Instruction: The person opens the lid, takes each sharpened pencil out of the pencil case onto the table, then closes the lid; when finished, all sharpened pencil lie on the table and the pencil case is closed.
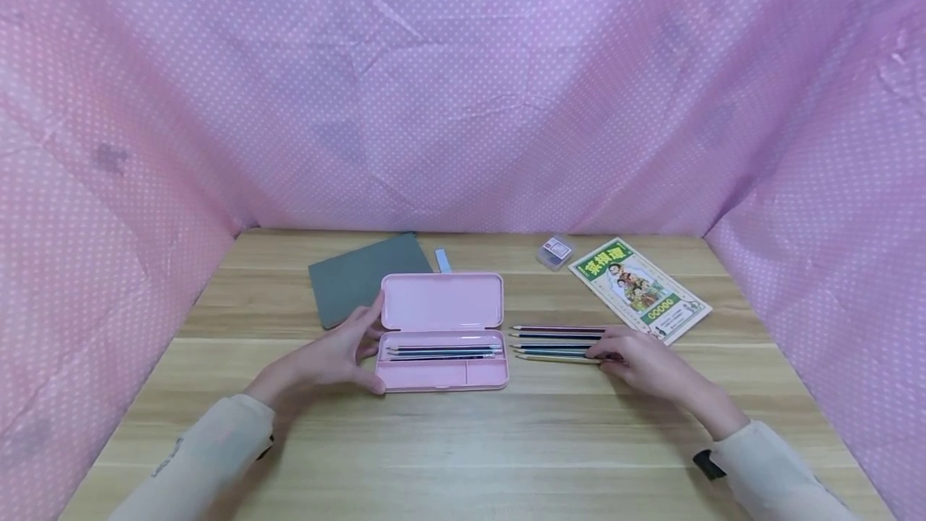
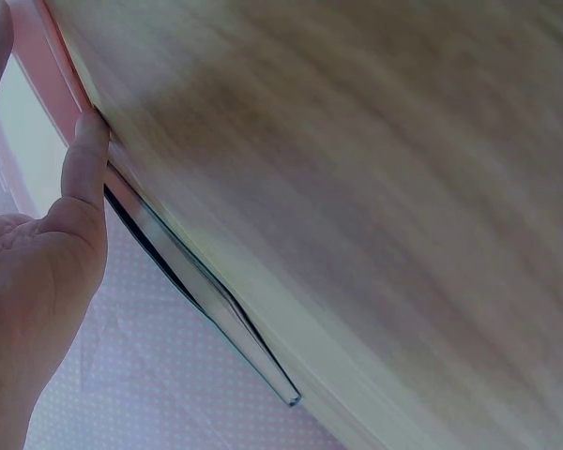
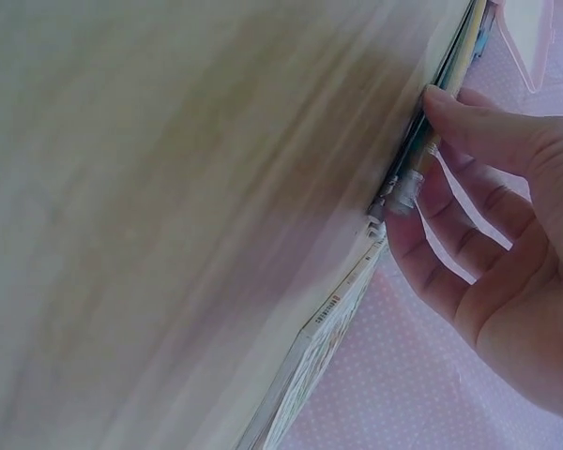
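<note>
An opened pink pencil case (image 1: pixel 443 301) lies on the table, its lid folded back. Several pencils (image 1: pixel 441 353) lie in its long rear compartment; two front compartments hold nothing. My left hand (image 1: pixel 329 356) spreads along the case's left side, thumb at the front corner and index finger at the lid's edge; in the left wrist view that thumb (image 2: pixel 86 169) is straight against the pink edge. Right of the case, several more pencils (image 1: pixel 553 335) lie in a row, points to the left. With my right hand (image 1: pixel 644 360) I pinch a pencil (image 3: pixel 464 56) near its eraser end.
Behind the case lies a dark grey-green notebook (image 1: pixel 369 276), with a small pale strip (image 1: pixel 443 260) beside it. At the back right are a small clear box (image 1: pixel 555 252) and a green-and-white illustrated booklet (image 1: pixel 640 289). Pink dotted cloth (image 1: pixel 463 103) hangs around the wooden table (image 1: pixel 463 457).
</note>
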